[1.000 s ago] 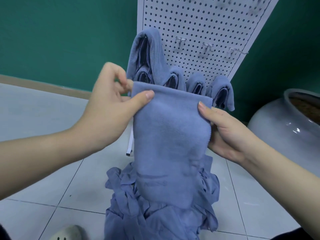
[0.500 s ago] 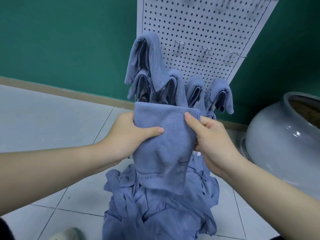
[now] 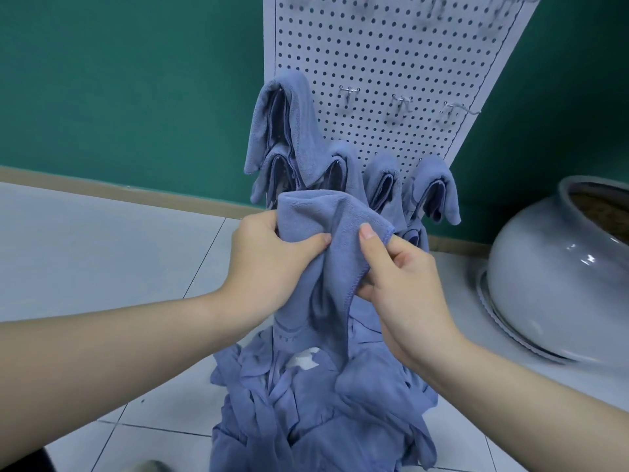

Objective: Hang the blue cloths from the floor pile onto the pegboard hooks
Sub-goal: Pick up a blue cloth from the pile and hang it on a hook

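Several cloths already hang low on the pegboard (image 3: 391,56); pile (image 3: 316,403) at 6 o'clock on the floor. Step: folding one cloth (image 3: 320,219), centre, gripped by left hand (image 3: 269,260) and right hand (image 3: 401,284). Next: drape over a hook (image 3: 401,103) at 1 o'clock.

1. Soft, even light fills the room; nothing looks dim.
2. White glare spots sit on the glazed grey pot (image 3: 558,267).
3. Shadows are faint, gathering only in the folds of the pile of cloths (image 3: 316,410).
4. The wide lens bends the pegboard (image 3: 391,56) and its edges outward.
5. The upper hooks (image 3: 439,8) look smeared and soft.
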Demonstrator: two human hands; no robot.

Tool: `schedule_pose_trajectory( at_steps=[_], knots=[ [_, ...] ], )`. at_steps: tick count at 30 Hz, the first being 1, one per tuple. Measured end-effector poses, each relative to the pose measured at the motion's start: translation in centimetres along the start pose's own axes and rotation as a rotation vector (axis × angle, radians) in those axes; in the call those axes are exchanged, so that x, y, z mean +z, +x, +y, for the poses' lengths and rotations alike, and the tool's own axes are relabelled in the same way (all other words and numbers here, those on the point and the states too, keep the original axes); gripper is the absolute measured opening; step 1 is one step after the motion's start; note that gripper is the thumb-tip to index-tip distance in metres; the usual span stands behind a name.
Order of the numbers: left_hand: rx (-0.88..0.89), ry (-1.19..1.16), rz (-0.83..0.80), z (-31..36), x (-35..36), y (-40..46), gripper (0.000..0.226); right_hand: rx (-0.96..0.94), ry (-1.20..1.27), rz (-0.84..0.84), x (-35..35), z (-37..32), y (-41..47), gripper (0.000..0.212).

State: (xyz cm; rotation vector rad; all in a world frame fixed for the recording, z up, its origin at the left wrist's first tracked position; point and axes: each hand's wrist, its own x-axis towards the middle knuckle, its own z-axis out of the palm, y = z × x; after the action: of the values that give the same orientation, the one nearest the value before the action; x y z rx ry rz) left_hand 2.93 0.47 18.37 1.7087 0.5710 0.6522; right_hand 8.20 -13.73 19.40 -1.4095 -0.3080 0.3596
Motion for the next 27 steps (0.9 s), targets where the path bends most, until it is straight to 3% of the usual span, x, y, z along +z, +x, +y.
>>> schedule_pose_trajectory(
  at_steps=[2, 4, 7, 9, 11, 13, 15, 19, 24, 27],
  knots=[
    [0.035, -0.011, -0.062, 0.2, 0.1, -0.5, 0.014, -0.01, -0.036, -0.031, 0.2, 0.0, 0.1, 0.079],
    [0.058, -0.048, -0.142, 0.6, 0.0, -1.3, 0.02, -0.027, -0.05, -0.043, 0.0, -0.1, 0.4, 0.088],
    [0.047, -0.155, -0.27, 0.2, -0.3, -2.1, 0.028, -0.048, -0.068, -0.022, -0.5, -0.6, 0.8, 0.063],
    [0.017, -0.211, -0.273, 0.3, -0.5, -2.6, 0.025, -0.065, -0.088, -0.018, -0.8, -1.0, 0.8, 0.044],
    [0.07, -0.16, -0.25, 0.1, -0.6, -2.6, 0.025, -0.076, -0.074, -0.049, -0.9, -1.0, 0.7, 0.041],
    [0.123, -0.088, -0.239, 0.1, -0.7, -2.5, 0.018, -0.07, -0.106, -0.09, -0.7, -1.0, 0.2, 0.057],
    [0.117, -0.059, -0.22, 0.1, -0.7, -2.4, 0.028, -0.061, -0.137, -0.13, -0.6, -1.1, -0.1, 0.074],
    [0.054, -0.047, -0.191, 0.5, -0.6, -2.1, 0.046, -0.053, -0.107, -0.26, -0.7, -2.0, -0.6, 0.049],
    [-0.084, -0.162, -0.342, 1.0, -0.5, -2.3, 0.05, -0.157, -0.216, -0.188, -0.8, -2.5, 0.0, 0.012],
    [-0.098, -0.218, -0.486, 1.4, -0.4, -3.1, 0.022, -0.138, -0.13, -0.188, -0.8, -3.1, 0.4, 0.019]
  ],
)
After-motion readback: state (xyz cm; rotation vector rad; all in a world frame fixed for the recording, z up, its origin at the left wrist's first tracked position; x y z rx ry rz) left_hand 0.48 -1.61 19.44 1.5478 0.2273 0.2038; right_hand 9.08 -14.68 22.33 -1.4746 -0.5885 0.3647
